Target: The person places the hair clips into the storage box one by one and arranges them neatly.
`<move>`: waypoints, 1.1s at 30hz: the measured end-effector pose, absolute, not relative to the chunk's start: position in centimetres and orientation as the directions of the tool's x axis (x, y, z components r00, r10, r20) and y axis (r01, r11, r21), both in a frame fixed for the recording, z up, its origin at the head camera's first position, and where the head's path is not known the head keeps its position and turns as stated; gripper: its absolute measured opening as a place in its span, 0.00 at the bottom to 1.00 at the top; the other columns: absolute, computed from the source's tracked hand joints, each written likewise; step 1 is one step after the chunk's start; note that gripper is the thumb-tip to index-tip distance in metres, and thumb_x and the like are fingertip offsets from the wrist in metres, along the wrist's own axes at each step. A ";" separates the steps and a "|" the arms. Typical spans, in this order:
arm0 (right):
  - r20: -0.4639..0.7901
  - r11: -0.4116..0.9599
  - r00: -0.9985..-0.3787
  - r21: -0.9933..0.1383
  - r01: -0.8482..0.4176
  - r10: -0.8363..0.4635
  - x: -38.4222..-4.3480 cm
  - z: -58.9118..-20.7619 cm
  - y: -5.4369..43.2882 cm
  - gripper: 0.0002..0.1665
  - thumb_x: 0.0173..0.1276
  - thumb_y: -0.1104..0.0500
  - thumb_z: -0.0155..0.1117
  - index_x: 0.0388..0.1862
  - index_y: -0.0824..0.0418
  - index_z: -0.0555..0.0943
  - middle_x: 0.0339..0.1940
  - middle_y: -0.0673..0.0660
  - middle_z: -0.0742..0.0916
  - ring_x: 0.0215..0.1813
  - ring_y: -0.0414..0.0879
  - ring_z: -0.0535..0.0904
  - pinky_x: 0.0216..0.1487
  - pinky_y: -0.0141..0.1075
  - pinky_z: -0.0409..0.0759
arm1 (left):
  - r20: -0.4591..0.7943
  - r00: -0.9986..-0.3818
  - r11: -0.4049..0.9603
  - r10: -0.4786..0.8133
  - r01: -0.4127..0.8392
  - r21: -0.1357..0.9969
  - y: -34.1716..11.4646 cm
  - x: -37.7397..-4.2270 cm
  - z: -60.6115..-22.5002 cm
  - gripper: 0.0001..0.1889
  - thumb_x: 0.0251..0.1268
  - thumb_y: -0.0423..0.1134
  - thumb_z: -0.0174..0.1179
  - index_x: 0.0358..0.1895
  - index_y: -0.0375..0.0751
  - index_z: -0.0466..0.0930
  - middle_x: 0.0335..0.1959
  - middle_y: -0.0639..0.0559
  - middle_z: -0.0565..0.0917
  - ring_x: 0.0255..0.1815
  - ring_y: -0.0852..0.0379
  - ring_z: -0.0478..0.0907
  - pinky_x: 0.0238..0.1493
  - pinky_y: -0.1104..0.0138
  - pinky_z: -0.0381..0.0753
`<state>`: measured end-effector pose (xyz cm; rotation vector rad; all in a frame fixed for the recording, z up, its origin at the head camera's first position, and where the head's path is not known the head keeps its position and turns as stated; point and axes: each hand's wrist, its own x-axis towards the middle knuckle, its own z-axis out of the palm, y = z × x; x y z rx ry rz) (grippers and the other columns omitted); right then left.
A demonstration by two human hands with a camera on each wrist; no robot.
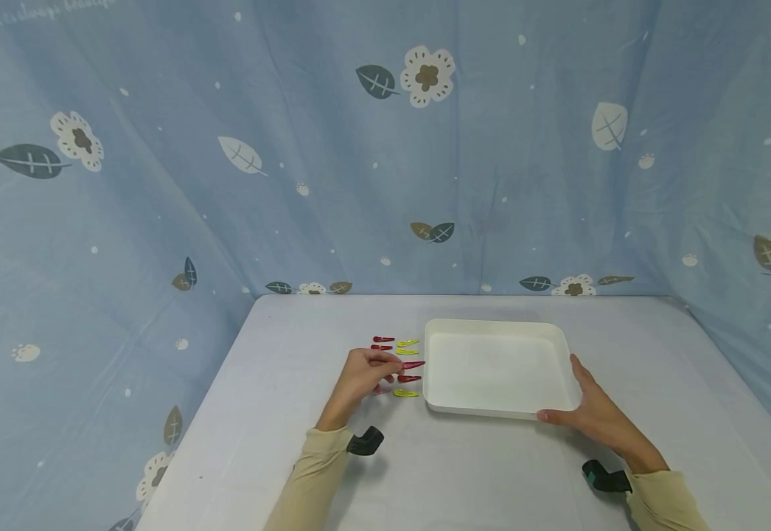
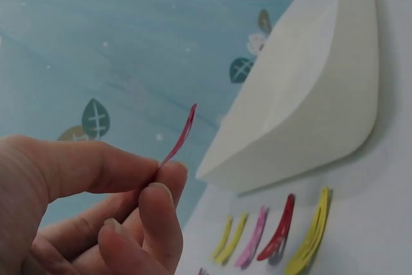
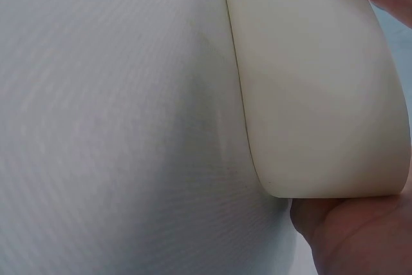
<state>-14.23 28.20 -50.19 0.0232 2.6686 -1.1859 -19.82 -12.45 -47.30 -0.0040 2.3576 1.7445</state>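
Note:
My left hand pinches a thin dark-pink snap hair clip between thumb and index finger, raised above the table left of a white tray. Below the hand lie a red hair clip, a pink one and yellow ones, including the nearest yellow clip. My right hand grips the tray's near right corner, thumb on the front wall and fingers along the right side. In the right wrist view the tray's outer wall hides part of that hand.
Further back on the white table lie red clips beside yellow clips. A pinkish clip is partly covered by my left hand. Blue patterned cloth hangs behind and along the sides.

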 end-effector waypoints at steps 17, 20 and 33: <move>-0.232 0.688 -0.971 -0.715 0.125 -0.065 -14.3 -50.3 28.2 0.86 0.54 0.40 0.81 0.83 0.67 0.25 0.83 0.80 0.44 0.78 0.83 0.50 0.70 0.78 0.56 | -0.179 -0.970 0.296 0.163 -0.125 0.947 -10.8 -19.9 -46.5 0.07 0.63 0.41 0.71 0.38 0.42 0.92 0.35 0.33 0.89 0.31 0.51 0.81 0.21 0.70 0.67; -0.226 0.691 -0.972 -0.713 0.120 -0.064 -14.3 -50.3 28.2 0.86 0.53 0.40 0.81 0.83 0.67 0.26 0.83 0.80 0.44 0.78 0.82 0.50 0.70 0.78 0.56 | -0.164 -0.970 0.289 0.180 -0.107 0.951 -10.5 -19.9 -46.6 0.06 0.62 0.40 0.72 0.38 0.41 0.92 0.32 0.36 0.89 0.27 0.57 0.79 0.20 0.71 0.65; -0.226 0.689 -0.972 -0.715 0.120 -0.065 -14.3 -50.3 28.1 0.86 0.53 0.40 0.81 0.83 0.67 0.25 0.83 0.80 0.44 0.78 0.82 0.50 0.70 0.78 0.56 | -0.127 -0.959 0.266 0.252 -0.057 0.962 -9.1 -20.2 -47.3 0.07 0.61 0.37 0.73 0.38 0.38 0.92 0.33 0.49 0.92 0.28 0.57 0.78 0.30 0.70 0.74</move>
